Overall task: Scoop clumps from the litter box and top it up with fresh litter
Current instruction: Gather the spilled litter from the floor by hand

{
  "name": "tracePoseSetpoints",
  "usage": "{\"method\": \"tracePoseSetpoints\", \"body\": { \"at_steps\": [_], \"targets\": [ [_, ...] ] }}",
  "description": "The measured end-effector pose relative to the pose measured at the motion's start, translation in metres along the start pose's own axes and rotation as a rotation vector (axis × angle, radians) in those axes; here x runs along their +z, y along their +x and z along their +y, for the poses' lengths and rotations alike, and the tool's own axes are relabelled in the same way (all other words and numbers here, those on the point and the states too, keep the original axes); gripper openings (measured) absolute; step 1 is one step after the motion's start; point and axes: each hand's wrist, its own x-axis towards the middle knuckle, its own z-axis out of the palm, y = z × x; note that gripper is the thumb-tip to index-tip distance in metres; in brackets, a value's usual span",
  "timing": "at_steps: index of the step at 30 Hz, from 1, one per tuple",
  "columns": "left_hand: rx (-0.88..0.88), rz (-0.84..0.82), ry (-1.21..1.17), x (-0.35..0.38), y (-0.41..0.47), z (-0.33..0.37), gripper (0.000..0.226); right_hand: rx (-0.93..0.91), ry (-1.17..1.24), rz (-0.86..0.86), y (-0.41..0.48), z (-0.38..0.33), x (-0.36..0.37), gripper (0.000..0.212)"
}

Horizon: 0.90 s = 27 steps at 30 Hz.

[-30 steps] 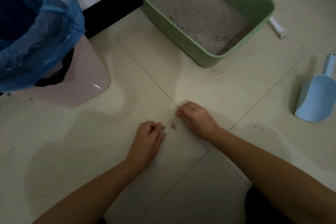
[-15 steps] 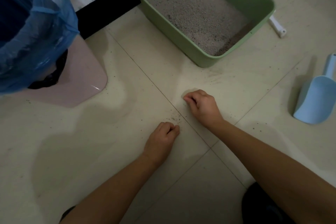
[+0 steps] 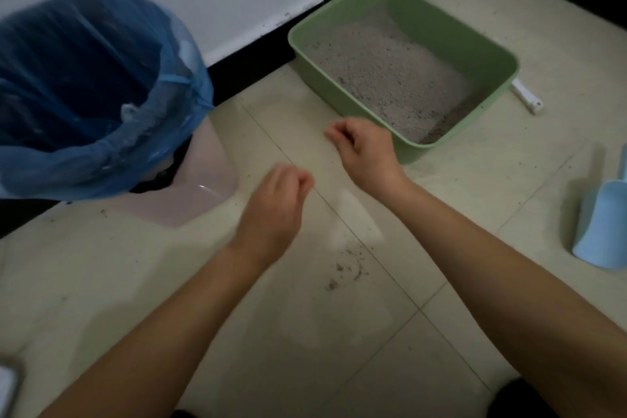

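Observation:
The green litter box (image 3: 342,92) stands on the tiled floor by the wall, with grey litter (image 3: 383,71) sloping up towards its far left corner. My right hand (image 3: 364,149) hovers just in front of the box's near corner, fingertips pinched together. My left hand (image 3: 274,210) is blurred and raised over the floor, to the left of and nearer than the right hand, its fingers curled in a pinch. Any grains in either pinch are too small to see. Spilled litter grains (image 3: 346,268) lie scattered on the tile below my hands. A light blue scoop (image 3: 600,224) lies on the floor at the right edge.
A bin lined with a blue plastic bag (image 3: 84,88) stands at the left, with a pink lid or base (image 3: 200,193) beside it on the floor. A small white object (image 3: 527,97) lies behind the box's right corner. A black skirting strip (image 3: 251,68) runs along the wall.
Both hands have lifted off the floor, away from the small pile of grains, and moved towards the bin and the box. The view has tilted up, showing the wall and the whole bin.

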Motion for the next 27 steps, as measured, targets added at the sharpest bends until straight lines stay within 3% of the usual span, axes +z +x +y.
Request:
{"method": "tracePoseSetpoints", "body": {
  "at_steps": [4,6,9,12,15,17,21,24,27],
  "targets": [
    [-0.065,0.461,0.097,-0.109,0.069,0.007,0.014,-0.033,0.22,0.149,0.061,-0.086,0.0,0.014],
    [-0.148,0.559,0.244,-0.158,0.081,-0.01,0.018,-0.098,0.326,0.19,0.084,-0.13,0.01,0.012],
    [-0.415,0.37,0.482,-0.213,0.081,-0.05,0.027,-0.219,0.327,-0.042,0.103,-0.18,0.03,0.02],
    [-0.589,0.152,0.56,-0.233,0.065,-0.08,0.039,-0.368,-0.023,-0.326,0.107,-0.197,0.045,0.039],
    [-0.633,0.148,0.482,-0.227,0.054,-0.077,0.035,-0.407,-0.037,-0.247,0.108,-0.199,0.047,0.027],
    [-0.615,0.129,0.479,-0.219,0.052,-0.077,0.032,-0.406,-0.052,-0.254,0.107,-0.197,0.047,0.021],
    [-0.544,0.143,0.487,-0.212,0.059,-0.08,0.036,-0.407,0.02,-0.287,0.097,-0.178,0.032,0.035],
    [-0.437,0.318,0.347,-0.195,0.072,-0.061,0.04,-0.342,0.07,-0.146,0.074,-0.134,0.012,0.033],
    [-0.135,0.509,0.287,-0.158,0.083,-0.027,0.032,-0.136,-0.029,-0.221,0.036,-0.054,0.002,0.031]
  ]
}}
